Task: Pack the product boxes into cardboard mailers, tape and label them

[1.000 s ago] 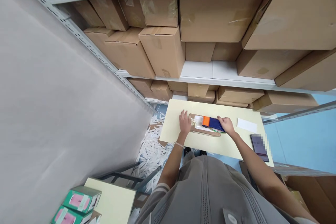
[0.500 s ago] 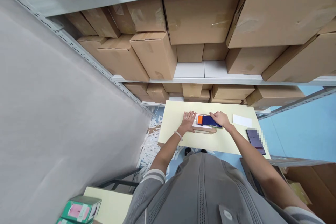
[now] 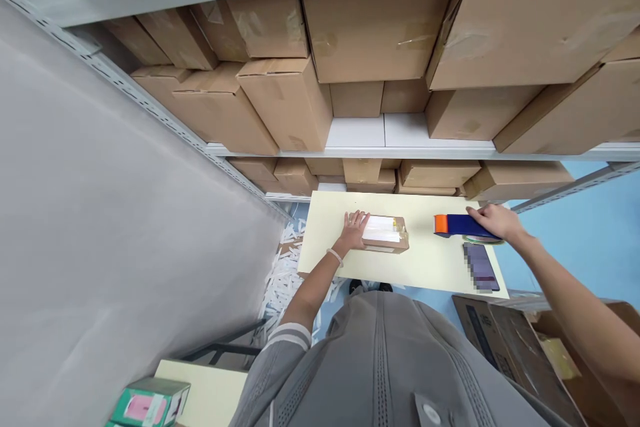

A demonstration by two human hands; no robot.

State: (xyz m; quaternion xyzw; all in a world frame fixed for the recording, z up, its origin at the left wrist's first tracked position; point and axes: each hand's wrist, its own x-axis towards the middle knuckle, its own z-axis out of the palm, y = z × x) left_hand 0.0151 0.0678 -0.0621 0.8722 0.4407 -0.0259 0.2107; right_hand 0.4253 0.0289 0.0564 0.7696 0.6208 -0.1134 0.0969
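A small cardboard box (image 3: 384, 248) lies on the pale yellow table (image 3: 325, 260), its top mostly covered by a white label (image 3: 381, 229). Clear tape shows at the box's right end. My left hand (image 3: 353, 230) rests on the box's left end with the fingers stretched out. To the right, away from the box, my right hand (image 3: 495, 220) grips a blue and orange tape dispenser (image 3: 463, 223) by its rear end. Part of the tape roll shows below the dispenser.
A phone (image 3: 481, 267) lies on the table's right side. Shelves (image 3: 355, 152) beyond hold many cardboard boxes (image 3: 380, 27). White paper strips (image 3: 280, 287) litter the floor at left. An open carton (image 3: 595, 340) stands at lower right, and green boxes (image 3: 150, 400) sit on a surface at lower left.
My right hand has carried the tape dispenser from over the box to the table's right side, uncovering the box's taped right end. My left hand has stayed on the box.
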